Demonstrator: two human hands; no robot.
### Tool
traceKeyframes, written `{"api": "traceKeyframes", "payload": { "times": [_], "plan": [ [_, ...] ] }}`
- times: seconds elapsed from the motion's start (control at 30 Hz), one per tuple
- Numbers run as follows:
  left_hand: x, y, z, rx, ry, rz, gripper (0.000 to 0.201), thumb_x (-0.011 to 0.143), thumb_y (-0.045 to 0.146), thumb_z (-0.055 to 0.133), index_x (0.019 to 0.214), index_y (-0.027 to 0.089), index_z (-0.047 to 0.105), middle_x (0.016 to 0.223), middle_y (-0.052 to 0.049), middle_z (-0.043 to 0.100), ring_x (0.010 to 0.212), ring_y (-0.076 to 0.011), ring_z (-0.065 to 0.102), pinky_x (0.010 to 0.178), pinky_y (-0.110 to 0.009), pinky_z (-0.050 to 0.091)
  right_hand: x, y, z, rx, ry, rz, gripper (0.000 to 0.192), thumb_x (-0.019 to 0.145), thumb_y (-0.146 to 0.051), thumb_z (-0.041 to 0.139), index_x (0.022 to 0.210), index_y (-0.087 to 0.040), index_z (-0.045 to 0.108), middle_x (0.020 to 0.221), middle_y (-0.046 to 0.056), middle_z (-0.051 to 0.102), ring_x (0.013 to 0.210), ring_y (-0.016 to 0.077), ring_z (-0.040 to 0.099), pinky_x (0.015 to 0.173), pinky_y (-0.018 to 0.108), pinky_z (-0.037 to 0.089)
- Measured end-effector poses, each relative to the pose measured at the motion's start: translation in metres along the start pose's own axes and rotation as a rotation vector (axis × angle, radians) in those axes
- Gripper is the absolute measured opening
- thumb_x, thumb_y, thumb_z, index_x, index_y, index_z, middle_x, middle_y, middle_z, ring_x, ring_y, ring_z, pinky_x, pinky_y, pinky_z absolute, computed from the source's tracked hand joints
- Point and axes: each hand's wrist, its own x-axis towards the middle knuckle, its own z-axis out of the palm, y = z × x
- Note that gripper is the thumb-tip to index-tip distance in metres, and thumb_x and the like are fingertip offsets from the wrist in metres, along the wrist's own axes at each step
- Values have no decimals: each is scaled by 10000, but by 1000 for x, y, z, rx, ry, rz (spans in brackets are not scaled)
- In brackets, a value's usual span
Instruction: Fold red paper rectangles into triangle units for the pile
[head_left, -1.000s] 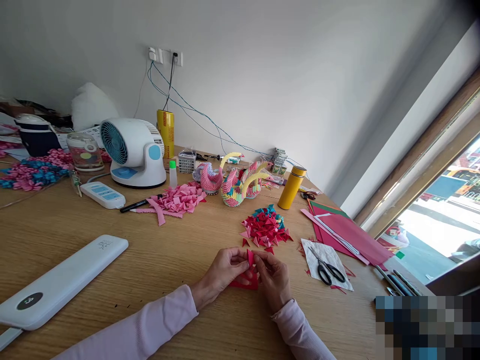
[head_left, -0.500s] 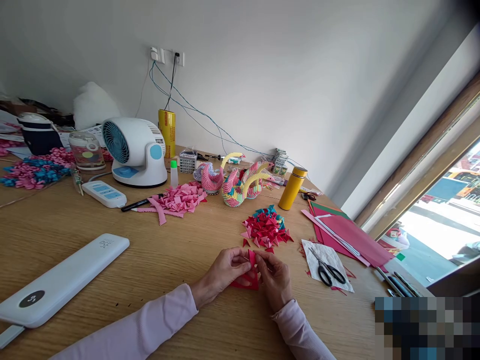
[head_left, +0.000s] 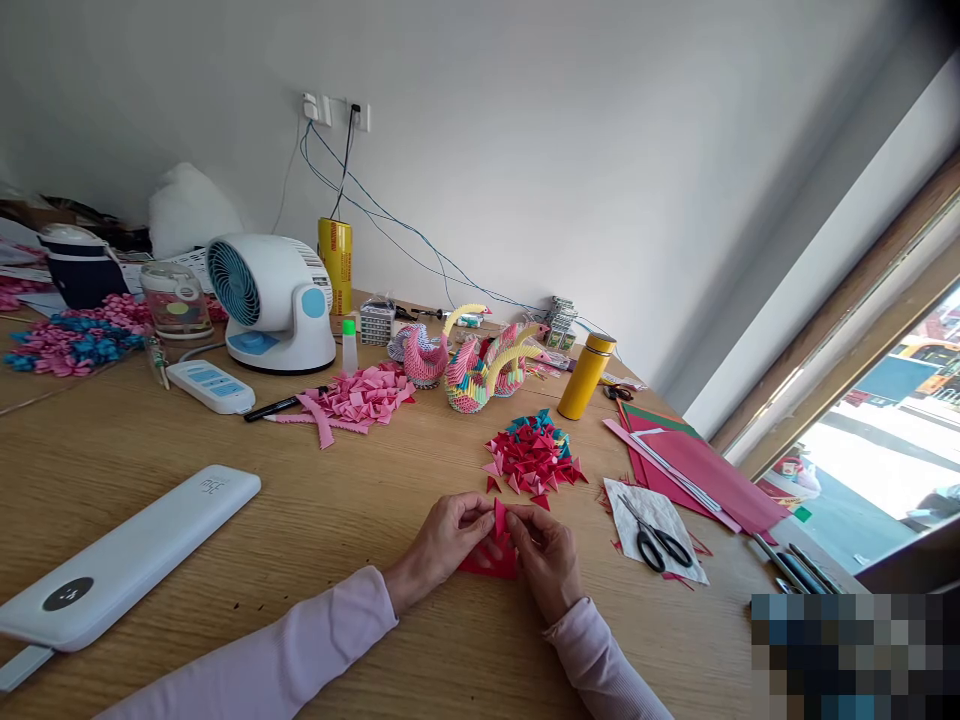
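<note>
My left hand (head_left: 448, 540) and my right hand (head_left: 549, 556) meet over the wooden table (head_left: 315, 520), both pinching a small folded red paper piece (head_left: 500, 517) between their fingertips. Under the hands lie flat red paper pieces (head_left: 491, 562). Just beyond them sits a pile of folded red and teal paper triangles (head_left: 532, 455). Both sleeves are pale pink.
Black scissors (head_left: 654, 540) lie on a white sheet to the right, beside red paper sheets (head_left: 697, 465). A yellow bottle (head_left: 586, 376), paper swans (head_left: 472, 365), a pink folded pile (head_left: 356, 398), a white fan (head_left: 266, 300) and a white power bank (head_left: 124, 560) stand around.
The hands stay together on the red piece with only small finger movements. The view has shifted slightly.
</note>
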Motion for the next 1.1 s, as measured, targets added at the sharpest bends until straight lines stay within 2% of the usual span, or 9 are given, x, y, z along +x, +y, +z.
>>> {"api": "traceKeyframes", "payload": {
  "times": [0.17,0.33,0.7,0.97,1.1],
  "plan": [
    [-2,5,3,-139,5,-102,333,766,446,618,767,113,602,673,-22,629,574,-144,637,493,-217,486,0,1,-1,26,17,29,351,802,-445,574,886,-124,688,635,49,649,499,133,560,413,202,398],
    [-4,10,4,-215,-15,-182,361,689,391,721,909,119,633,783,-53,672,674,-158,650,556,-235,510,0,-1,-1,34,40,20,353,800,-442,579,895,-120,690,659,61,668,529,146,579,422,206,406],
    [-3,9,1,-114,-6,-154,370,690,391,720,921,124,609,813,-64,687,749,-191,662,521,-214,507,0,-2,0,-14,28,-5,360,797,-458,576,890,-133,699,665,59,678,569,170,605,481,232,434],
    [0,2,0,-46,-16,-80,366,737,446,658,887,117,600,707,-54,682,602,-179,664,428,-206,475,-2,-7,0,-46,16,-68,318,813,-433,575,846,-140,694,730,78,696,647,186,641,514,236,463],
    [-2,9,1,-21,-68,-101,395,742,461,647,930,116,612,714,-65,691,604,-185,666,445,-217,482,-1,-7,-2,-24,28,-60,324,804,-444,586,815,-140,696,699,67,682,614,177,639,481,223,457]
  ]
}}
